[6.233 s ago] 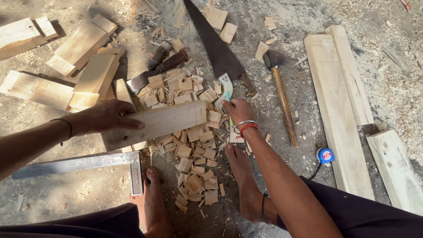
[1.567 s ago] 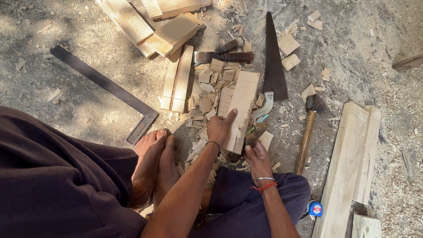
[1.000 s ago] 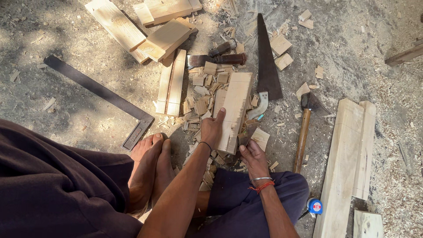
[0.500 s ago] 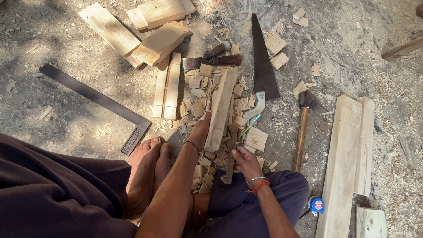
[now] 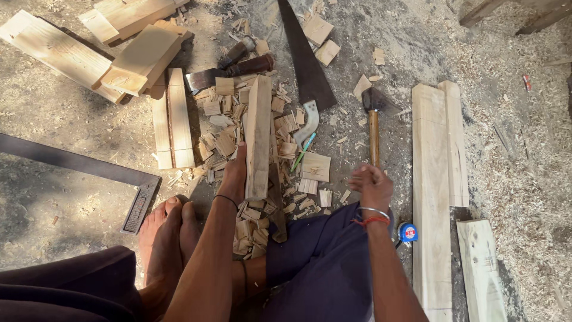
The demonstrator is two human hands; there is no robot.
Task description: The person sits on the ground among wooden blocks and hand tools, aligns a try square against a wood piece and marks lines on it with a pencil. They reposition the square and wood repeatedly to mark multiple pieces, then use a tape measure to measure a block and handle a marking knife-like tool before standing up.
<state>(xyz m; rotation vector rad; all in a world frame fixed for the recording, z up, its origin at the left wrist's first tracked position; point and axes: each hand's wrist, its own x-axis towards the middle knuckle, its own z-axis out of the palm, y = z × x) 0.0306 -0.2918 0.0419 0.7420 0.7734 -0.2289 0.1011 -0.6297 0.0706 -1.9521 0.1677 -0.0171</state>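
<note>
My left hand (image 5: 235, 174) grips the near end of a pale wooden board (image 5: 259, 134) that stands on its narrow edge over a heap of wood chips (image 5: 229, 128). Off to the right, my right hand (image 5: 370, 186) is closed around the end of a hatchet's wooden handle (image 5: 373, 136). The hatchet's dark head (image 5: 376, 99) lies on the ground, pointing away from me. My bare feet (image 5: 167, 235) rest just left of the board, and my legs are folded beneath me.
A hand saw (image 5: 305, 62) lies beyond the chips, with a cleaver-like blade (image 5: 223, 73) beside it. A steel square (image 5: 83, 166) is on the left, stacked boards (image 5: 119, 45) at far left, long planks (image 5: 440, 179) on the right, a tape measure (image 5: 408, 232) by my knee.
The board has been turned from lying flat to standing on its edge. My right hand left the board and moved right onto the hatchet handle.
</note>
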